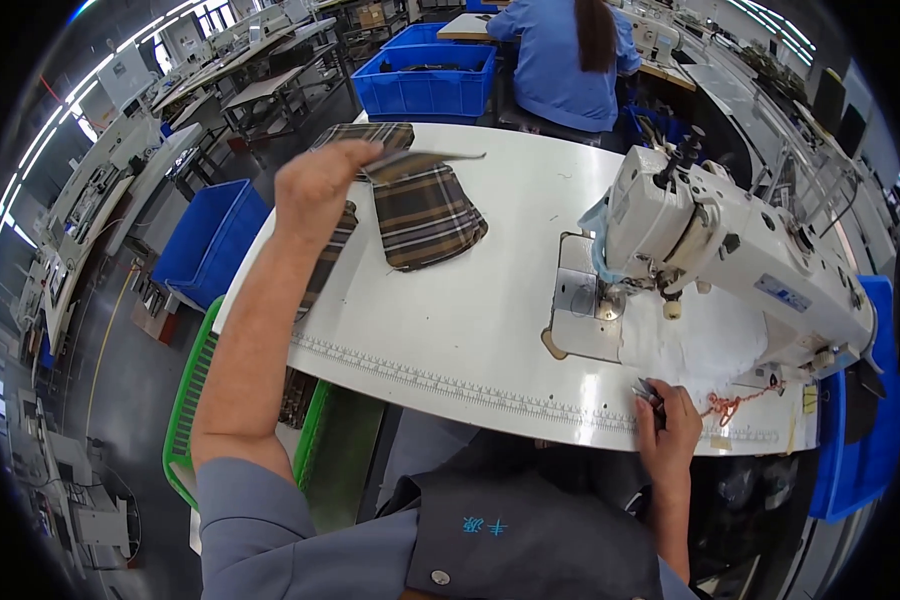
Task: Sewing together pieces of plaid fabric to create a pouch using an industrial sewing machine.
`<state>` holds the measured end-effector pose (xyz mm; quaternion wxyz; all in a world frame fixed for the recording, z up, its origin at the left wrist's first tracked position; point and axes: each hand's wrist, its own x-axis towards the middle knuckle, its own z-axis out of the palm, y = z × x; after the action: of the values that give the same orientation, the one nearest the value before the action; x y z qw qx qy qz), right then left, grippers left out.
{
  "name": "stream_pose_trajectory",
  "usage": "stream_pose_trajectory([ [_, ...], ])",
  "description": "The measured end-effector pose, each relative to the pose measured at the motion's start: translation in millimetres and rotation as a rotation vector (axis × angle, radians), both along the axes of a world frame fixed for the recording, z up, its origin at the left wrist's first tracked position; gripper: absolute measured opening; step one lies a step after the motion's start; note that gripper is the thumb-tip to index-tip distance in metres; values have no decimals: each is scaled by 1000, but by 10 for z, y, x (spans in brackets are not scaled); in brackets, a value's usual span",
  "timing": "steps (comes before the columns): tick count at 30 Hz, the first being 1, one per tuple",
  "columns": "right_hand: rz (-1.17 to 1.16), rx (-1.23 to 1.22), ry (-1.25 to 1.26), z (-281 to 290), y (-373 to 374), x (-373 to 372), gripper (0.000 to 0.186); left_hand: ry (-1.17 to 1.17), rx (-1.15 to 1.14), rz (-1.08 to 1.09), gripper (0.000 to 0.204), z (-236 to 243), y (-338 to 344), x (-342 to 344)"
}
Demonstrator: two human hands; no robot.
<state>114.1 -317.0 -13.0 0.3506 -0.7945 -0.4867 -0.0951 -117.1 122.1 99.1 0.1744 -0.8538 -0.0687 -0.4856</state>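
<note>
My left hand (320, 182) is raised over the far left of the white sewing table (440, 330). Its fingers are closed on the edge of a plaid fabric piece (407, 163), seen nearly edge-on. Just below that piece, another brown plaid fabric piece (432, 218) lies flat on the tabletop. More plaid fabric shows behind the hand and beside my forearm, partly covered by the arm. At the front edge on the right, my right hand (673, 425) is closed around small dark thread snips (652, 394), with the tips poking out past the fingers.
A white sewing machine (730, 235) occupies the table's right side, with orange thread (725, 405) near its base. A ruler strip (450, 385) follows the front edge. Blue bins (205, 240) and a green basket (185, 400) stand around the table. A co-worker (570, 70) sits beyond it.
</note>
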Motion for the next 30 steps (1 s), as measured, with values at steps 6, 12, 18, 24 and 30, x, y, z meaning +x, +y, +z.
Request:
stream_pose_trajectory([
  [6, -25, -47, 18, 6, 20, 11, 25, 326, -327, 61, 31, -1038, -246, -73],
  [12, 10, -96, 53, 56, 24, 50, 26, 540, -510, 181, 54, -853, -286, -31],
  [18, -115, -207, 24, 112, -90, 291, 28, 784, -369, 143, 49, -856, -67, 113],
  [24, -207, -168, -167, 75, -433, 507, 27, 883, -530, 16, 53, -677, -773, 542],
  [30, -150, -62, -161, 126, -261, 308, 34, 637, -676, -220, 70, -746, -675, 764],
])
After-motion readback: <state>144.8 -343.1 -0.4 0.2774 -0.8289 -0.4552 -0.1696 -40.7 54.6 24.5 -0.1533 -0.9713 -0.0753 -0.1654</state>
